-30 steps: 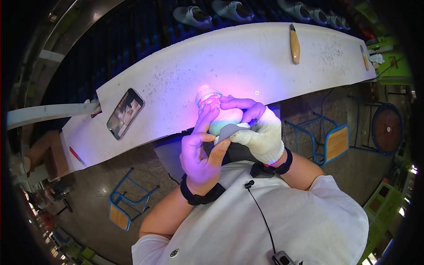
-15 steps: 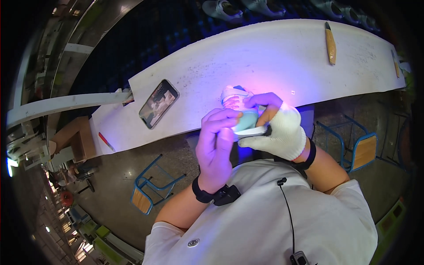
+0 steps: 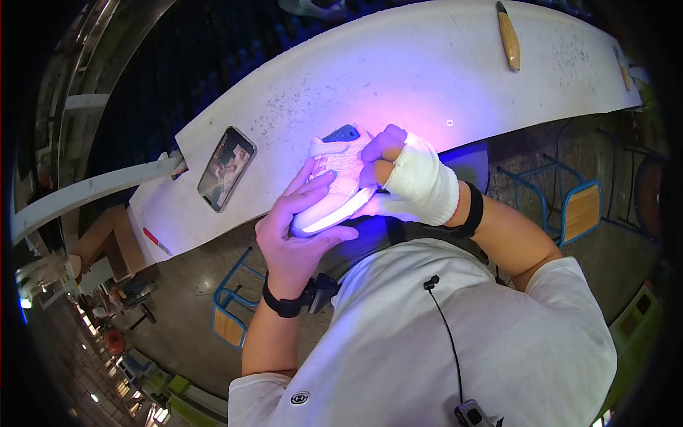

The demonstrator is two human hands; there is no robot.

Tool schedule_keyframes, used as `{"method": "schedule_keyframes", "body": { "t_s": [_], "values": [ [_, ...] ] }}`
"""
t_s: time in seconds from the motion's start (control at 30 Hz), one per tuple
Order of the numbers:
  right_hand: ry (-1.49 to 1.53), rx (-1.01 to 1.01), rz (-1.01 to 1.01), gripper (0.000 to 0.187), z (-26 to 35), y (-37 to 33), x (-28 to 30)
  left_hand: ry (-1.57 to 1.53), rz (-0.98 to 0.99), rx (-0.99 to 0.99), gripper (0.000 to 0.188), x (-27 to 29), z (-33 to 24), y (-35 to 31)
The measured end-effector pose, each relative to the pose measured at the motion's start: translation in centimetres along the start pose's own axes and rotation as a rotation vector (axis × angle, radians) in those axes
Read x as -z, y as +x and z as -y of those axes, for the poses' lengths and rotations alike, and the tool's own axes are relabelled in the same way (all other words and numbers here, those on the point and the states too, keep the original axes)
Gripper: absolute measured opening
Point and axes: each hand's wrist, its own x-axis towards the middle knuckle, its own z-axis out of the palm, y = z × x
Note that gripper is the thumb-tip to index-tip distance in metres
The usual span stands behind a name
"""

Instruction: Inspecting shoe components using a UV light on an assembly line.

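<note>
A light-coloured shoe with a white sole is held between my two hands over the near edge of the white table, bathed in pink-violet light. Bare, my left hand wraps round the toe end, fingers on the upper and thumb by the sole. My right hand, in a white glove that leaves fingertips bare, grips the shoe's side with bent fingers. A dark blue patch shows near the shoe's opening. Whether the right fingers hold any small tool cannot be made out.
On the white table lie a phone with a lit screen, a wooden-handled knife and a red cutter-like tool. Blue-framed stools stand below on both sides. A dark rack with shoes runs beyond the table.
The shoe has turned and tilted, showing its side and sole edge more. Both hands have shifted left with it, my left hand now round its toe. The whole view has shifted too.
</note>
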Motion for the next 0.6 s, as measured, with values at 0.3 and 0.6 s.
{"method": "schedule_keyframes", "body": {
  "t_s": [0.3, 0.6],
  "values": [
    [0.080, -0.054, 0.041, 0.046, -0.7, 0.2, 0.7, 0.169, 0.006, -0.156, 0.050, -0.1, 0.1, -0.1],
    [0.069, 0.054, 0.000, 0.048, -2.0, -1.3, -3.6, -0.110, -0.042, 0.525, 0.071, 0.2, -1.5, -0.3]
  ]
}}
